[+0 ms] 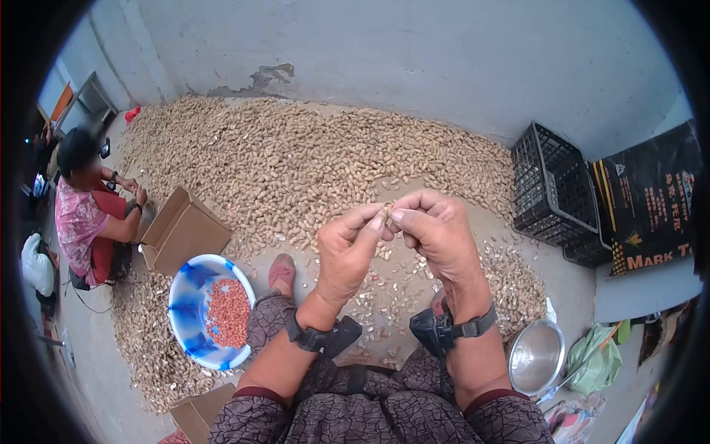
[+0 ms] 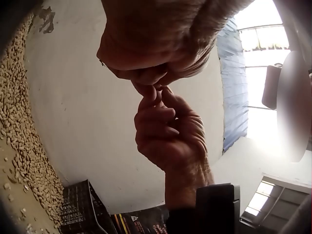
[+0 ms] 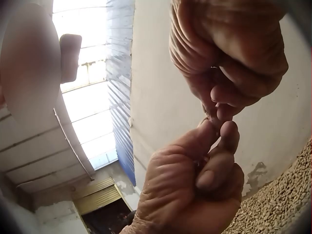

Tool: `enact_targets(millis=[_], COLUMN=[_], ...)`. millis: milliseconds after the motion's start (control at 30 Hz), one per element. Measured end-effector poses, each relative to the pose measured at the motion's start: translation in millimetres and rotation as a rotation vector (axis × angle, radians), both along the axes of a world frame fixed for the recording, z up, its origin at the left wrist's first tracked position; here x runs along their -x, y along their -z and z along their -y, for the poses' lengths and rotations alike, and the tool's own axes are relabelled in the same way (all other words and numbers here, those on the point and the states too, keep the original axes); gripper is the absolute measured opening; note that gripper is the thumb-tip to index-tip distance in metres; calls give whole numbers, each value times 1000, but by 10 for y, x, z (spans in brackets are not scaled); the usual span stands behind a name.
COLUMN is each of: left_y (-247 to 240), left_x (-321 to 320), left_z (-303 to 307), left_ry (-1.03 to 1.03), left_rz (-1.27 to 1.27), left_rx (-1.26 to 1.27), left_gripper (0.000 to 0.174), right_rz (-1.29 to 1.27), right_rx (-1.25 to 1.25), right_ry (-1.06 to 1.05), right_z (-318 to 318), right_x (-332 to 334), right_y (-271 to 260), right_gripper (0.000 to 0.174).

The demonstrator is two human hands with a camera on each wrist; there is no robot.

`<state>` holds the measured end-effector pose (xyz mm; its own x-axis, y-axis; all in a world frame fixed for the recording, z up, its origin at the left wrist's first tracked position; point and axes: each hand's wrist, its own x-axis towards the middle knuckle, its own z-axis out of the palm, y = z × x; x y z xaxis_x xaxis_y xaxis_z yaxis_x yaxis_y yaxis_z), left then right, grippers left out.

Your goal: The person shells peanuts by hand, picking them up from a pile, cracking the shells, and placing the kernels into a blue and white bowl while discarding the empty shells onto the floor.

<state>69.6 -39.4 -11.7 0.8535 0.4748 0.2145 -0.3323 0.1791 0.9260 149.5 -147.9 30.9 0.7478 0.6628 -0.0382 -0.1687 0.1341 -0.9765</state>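
Observation:
Both hands meet fingertip to fingertip above the floor in the head view. The left hand and the right hand pinch one small peanut between thumbs and forefingers. In the left wrist view the right hand is below the left hand, with fingertips touching. The right wrist view has the left hand under the right hand; the peanut is mostly hidden by the fingers there. Behind the hands lies a wide heap of unshelled peanuts.
A blue and white basin holds reddish kernels. Beside it stand a cardboard box and a seated person. On the right are black crates, a black bag, a metal bowl and a green bag.

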Motion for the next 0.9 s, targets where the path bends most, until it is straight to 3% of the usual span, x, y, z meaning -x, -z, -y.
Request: enact_targets(millis=[167, 267, 333, 500, 567, 700, 767, 833, 900], left_y=[41, 119, 52, 85, 81, 147, 175, 193, 220], left_x=[-28, -55, -16, -6, -12, -46, -58, -63, -77], left_z=[-14, -27, -13, -25, -32, -105, -150, -170, -156], left_ry=[-15, 52, 201, 266, 286, 238, 250, 384, 301], left_rz=[-63, -5, -54, -57, -44, -101, -117, -55, -115], left_rx=[-113, -1, 283, 396, 418, 598, 693, 704, 709], left_gripper=[22, 23, 21, 18, 19, 35, 42, 45, 46], right_rz=[168, 288, 356, 234, 320, 562, 587, 610, 796], right_rx=[27, 57, 60, 72, 98, 112, 124, 135, 354], right_ry=[56, 77, 67, 22, 38, 166, 118, 76, 90], right_z=[-25, -35, -35, -43, -48, -71, -82, -72, -71], right_x=[48, 49, 50, 48, 55, 192, 197, 183, 156], right_y=[-62, -3, 15, 44, 47, -44, -24, 4, 24], right_gripper=[6, 9, 11, 16, 15, 13, 11, 10, 8])
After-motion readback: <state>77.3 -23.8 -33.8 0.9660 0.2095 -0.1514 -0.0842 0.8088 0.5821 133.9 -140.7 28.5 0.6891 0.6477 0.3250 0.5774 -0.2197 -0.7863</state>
